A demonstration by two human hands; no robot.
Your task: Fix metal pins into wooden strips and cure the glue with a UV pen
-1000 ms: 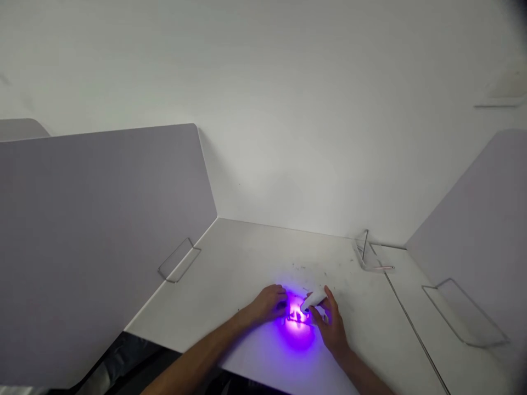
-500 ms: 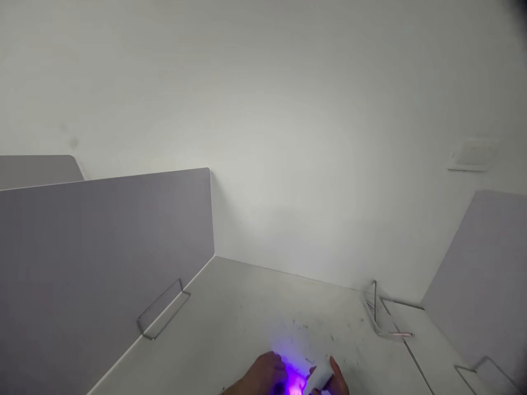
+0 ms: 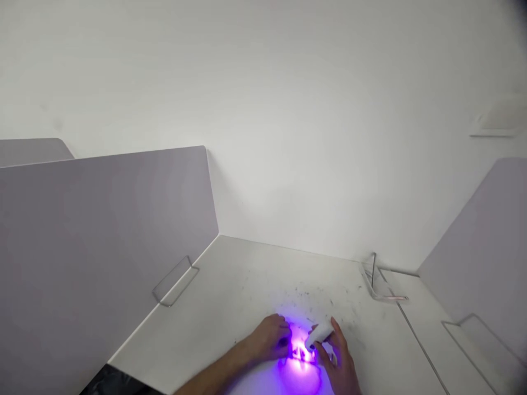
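In my right hand [image 3: 342,362] is a small white lamp [image 3: 321,332], pinched between the thumb and fingers and tilted down to the left. Its light makes a bright purple-pink patch on the white table [image 3: 197,334]. My left hand [image 3: 269,336] rests just left of that patch, with its fingers curled together. Whatever those fingers hold, if anything, is hidden. Small lit shapes [image 3: 302,351] lie in the glow between the hands, too washed out to name.
Grey partitions stand at left [image 3: 107,247] and right [image 3: 486,236], with a white wall [image 3: 288,137] behind. A wire-framed stand [image 3: 382,285] sits at the table's back right. Metal wire loops [image 3: 177,282] are at the partitions' feet. Small dark marks spot the tabletop.
The view has tipped downward, so both hands and the table appear higher and my forearm shows more. The purple glow looks larger and brighter. The lamp remains in my right hand.
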